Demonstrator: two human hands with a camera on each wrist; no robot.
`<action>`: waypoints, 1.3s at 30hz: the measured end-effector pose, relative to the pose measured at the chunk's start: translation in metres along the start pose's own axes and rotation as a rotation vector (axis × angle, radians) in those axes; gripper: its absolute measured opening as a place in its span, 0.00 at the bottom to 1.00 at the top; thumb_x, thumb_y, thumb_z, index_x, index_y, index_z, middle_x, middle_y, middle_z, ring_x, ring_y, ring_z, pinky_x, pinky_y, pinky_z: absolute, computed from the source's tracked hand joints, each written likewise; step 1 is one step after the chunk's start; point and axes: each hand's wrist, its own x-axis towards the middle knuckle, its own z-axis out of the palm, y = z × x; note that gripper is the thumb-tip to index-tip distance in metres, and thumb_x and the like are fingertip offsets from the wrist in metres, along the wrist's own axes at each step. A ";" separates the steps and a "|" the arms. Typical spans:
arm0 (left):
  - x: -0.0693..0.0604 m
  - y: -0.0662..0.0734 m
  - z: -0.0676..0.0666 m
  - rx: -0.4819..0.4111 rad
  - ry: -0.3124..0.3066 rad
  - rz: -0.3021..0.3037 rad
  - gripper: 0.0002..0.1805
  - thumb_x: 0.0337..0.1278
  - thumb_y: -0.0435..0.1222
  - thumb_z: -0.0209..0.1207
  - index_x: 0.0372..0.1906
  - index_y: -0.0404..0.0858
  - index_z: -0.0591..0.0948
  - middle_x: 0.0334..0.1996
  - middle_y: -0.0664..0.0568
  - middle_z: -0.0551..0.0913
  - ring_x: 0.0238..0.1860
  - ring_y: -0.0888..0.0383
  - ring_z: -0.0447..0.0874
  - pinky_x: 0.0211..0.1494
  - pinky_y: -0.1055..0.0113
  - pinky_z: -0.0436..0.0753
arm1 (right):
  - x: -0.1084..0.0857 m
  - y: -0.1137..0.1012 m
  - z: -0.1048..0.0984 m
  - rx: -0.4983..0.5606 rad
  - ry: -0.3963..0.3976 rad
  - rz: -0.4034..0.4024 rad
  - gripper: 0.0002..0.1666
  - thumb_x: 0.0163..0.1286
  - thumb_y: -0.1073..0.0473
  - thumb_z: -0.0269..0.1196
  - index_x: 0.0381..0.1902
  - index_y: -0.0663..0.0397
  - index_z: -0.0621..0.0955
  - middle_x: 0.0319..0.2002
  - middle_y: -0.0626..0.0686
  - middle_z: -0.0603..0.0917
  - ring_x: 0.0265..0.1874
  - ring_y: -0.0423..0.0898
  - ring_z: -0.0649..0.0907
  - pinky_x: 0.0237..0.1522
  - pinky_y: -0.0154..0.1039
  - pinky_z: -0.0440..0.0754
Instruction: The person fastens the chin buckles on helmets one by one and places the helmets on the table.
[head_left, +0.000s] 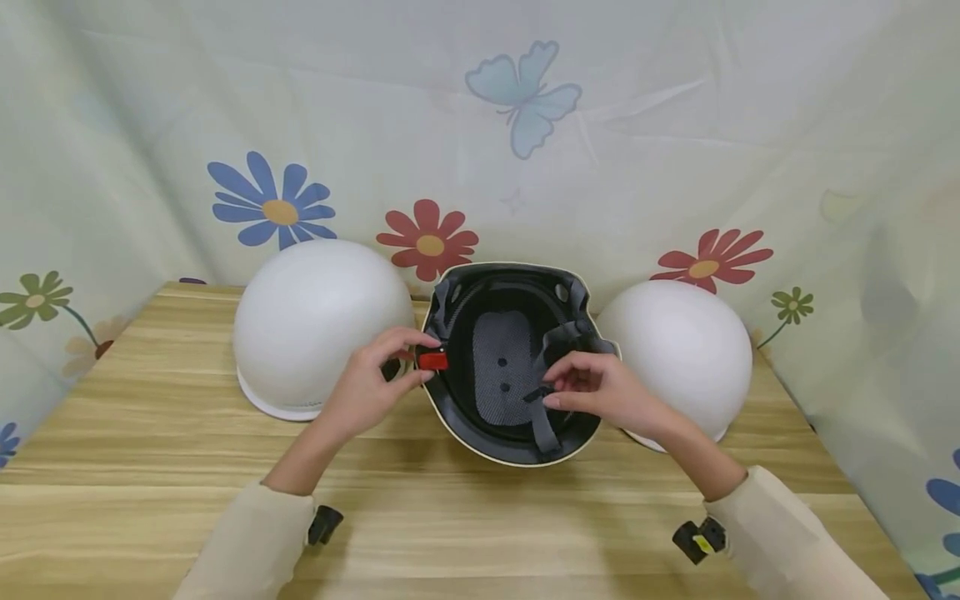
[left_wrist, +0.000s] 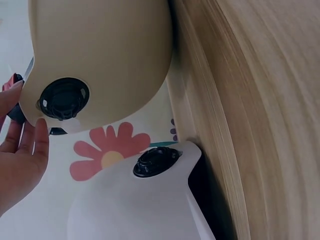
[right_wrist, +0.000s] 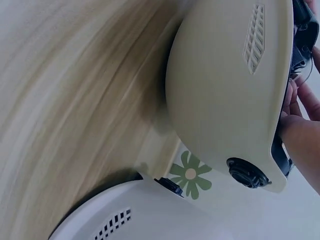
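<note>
An upturned cream helmet (head_left: 495, 367) lies in the middle of the table, its black padded inside facing up. At its left rim, my left hand (head_left: 378, 379) pinches a red buckle (head_left: 432, 361) between thumb and fingers. My right hand (head_left: 600, 390) is over the helmet's right side, pinching a dark grey chin strap (head_left: 545, 425) at a small black fitting. The helmet's outer shell (left_wrist: 110, 60) shows a round black knob (left_wrist: 65, 98) in the left wrist view. My right fingertips are partly hidden behind the rim in the right wrist view.
White helmets stand dome-up on both sides, a left one (head_left: 322, 325) and a right one (head_left: 678, 358), close against the middle helmet. A flowered curtain (head_left: 637, 167) hangs behind the wooden table (head_left: 420, 533).
</note>
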 end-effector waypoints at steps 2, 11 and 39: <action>0.000 -0.001 0.000 -0.001 0.004 -0.005 0.16 0.48 0.27 0.64 0.46 0.37 0.79 0.43 0.49 0.79 0.38 0.53 0.75 0.42 0.58 0.76 | -0.001 -0.001 -0.003 -0.006 0.013 -0.007 0.12 0.55 0.65 0.67 0.39 0.60 0.80 0.32 0.55 0.77 0.31 0.47 0.77 0.32 0.33 0.77; 0.007 0.004 -0.001 0.042 0.021 -0.017 0.17 0.46 0.26 0.64 0.46 0.37 0.80 0.44 0.49 0.79 0.41 0.53 0.73 0.41 0.58 0.77 | -0.004 -0.007 -0.014 -0.053 0.070 -0.015 0.15 0.55 0.66 0.67 0.42 0.61 0.78 0.38 0.56 0.76 0.36 0.47 0.76 0.37 0.31 0.77; 0.036 0.038 0.022 -0.027 -0.141 -0.016 0.17 0.50 0.33 0.64 0.47 0.38 0.78 0.40 0.50 0.80 0.27 0.59 0.78 0.33 0.67 0.79 | 0.015 -0.027 -0.008 -0.008 0.198 -0.185 0.19 0.50 0.79 0.64 0.42 0.72 0.77 0.40 0.62 0.75 0.38 0.48 0.76 0.41 0.31 0.78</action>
